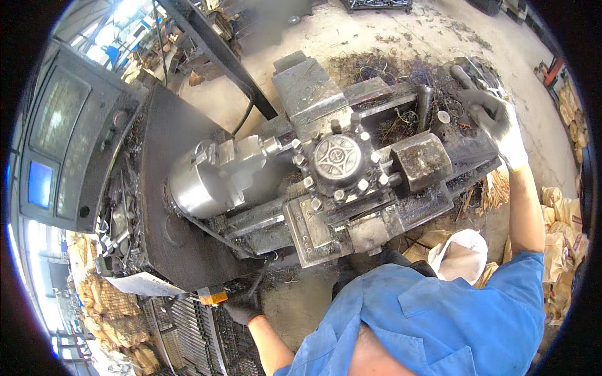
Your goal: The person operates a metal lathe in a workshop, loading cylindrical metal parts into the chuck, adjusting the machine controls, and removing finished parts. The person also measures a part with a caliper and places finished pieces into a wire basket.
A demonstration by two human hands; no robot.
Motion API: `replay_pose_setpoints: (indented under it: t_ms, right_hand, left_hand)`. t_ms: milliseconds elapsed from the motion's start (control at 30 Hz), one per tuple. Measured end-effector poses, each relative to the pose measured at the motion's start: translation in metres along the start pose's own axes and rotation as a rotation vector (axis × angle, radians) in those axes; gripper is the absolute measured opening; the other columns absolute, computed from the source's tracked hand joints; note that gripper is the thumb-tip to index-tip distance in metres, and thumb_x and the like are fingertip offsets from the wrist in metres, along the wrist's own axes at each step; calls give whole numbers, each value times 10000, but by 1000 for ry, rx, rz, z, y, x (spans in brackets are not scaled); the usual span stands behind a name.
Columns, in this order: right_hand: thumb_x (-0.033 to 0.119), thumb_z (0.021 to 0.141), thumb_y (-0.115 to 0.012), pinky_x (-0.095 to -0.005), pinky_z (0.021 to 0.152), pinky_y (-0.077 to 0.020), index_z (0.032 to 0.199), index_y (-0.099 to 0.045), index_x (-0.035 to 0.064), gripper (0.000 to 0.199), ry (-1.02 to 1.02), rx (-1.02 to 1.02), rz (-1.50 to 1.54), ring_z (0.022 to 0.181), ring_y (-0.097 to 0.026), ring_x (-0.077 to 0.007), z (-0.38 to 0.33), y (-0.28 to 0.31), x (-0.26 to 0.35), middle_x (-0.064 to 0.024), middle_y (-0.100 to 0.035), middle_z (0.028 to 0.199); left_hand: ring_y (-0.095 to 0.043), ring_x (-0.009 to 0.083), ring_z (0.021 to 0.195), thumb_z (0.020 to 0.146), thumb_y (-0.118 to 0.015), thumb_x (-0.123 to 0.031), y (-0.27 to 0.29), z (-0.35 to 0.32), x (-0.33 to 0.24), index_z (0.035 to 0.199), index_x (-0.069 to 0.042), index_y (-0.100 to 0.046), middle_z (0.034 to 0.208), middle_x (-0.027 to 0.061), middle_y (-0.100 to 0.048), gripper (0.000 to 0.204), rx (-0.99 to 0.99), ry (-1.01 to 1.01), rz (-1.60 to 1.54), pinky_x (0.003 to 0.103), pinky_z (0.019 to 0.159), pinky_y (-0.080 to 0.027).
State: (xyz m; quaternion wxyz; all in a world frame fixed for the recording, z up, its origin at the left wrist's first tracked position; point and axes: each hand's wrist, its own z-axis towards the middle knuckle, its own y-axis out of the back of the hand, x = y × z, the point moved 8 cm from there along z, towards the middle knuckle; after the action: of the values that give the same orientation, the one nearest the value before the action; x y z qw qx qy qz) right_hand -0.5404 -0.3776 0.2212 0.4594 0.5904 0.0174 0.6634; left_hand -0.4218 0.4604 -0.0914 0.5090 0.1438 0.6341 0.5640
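Observation:
My left hand (243, 306), in a dark glove, is at the lower left of the lathe. Its fingers close round the lower end of a thin dark lever (258, 276). Far to the right, my right hand (498, 124) wears a white glove with blackened fingers. These fingers are curled at the lathe bed's right end, beside a dark metal cylinder (463, 76); what they grip, if anything, is hidden. Between the hands stand the round tool turret (338, 156) with several bolts and the shiny chuck (194, 182), with a blocky metal piece (241, 155) in front of it.
A control cabinet (94, 216) with a lit screen rises at the left. An orange-yellow box (213, 296) sits by my left hand. Metal shavings (376, 67) lie behind the bed. A white sack (461, 255) stands near my body; brown sacks (558, 219) are stacked at the right.

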Motion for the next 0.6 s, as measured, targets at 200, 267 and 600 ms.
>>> replay_pose_setpoints:
  t_ms: [200, 267, 600]
  right_hand:
    - [30, 974, -598, -265, 756, -536, 1250, -745, -37, 320, -105, 99, 90, 818, -627, -81, -2, 1, -51, -29, -755, 995]
    - [40, 966, -589, -277, 776, -558, 1237, -749, -37, 324, -158, 138, 109, 833, -667, -100, -6, -3, -50, -56, -772, 1006]
    - [60, 972, -611, -309, 757, -575, 1231, -751, -42, 312, -74, 288, 166, 792, -708, -142, 14, -44, -35, -101, -765, 907]
  left_hand:
    - [-662, 511, 1206, 1116, -499, -519, 21, 48, 93, 1479, 3, -562, 1429, 325, -641, 639, -191, 103, 11, 544, 979, -533]
    - [-656, 515, 1211, 1117, -492, -529, 24, 42, 78, 1515, -5, -537, 1430, 325, -639, 659, -195, 171, -114, 545, 991, -525]
    - [-650, 332, 1276, 1116, -528, -385, 27, 62, 110, 1524, 32, -544, 1458, 182, -653, 584, 28, -60, -180, 452, 1090, -513]
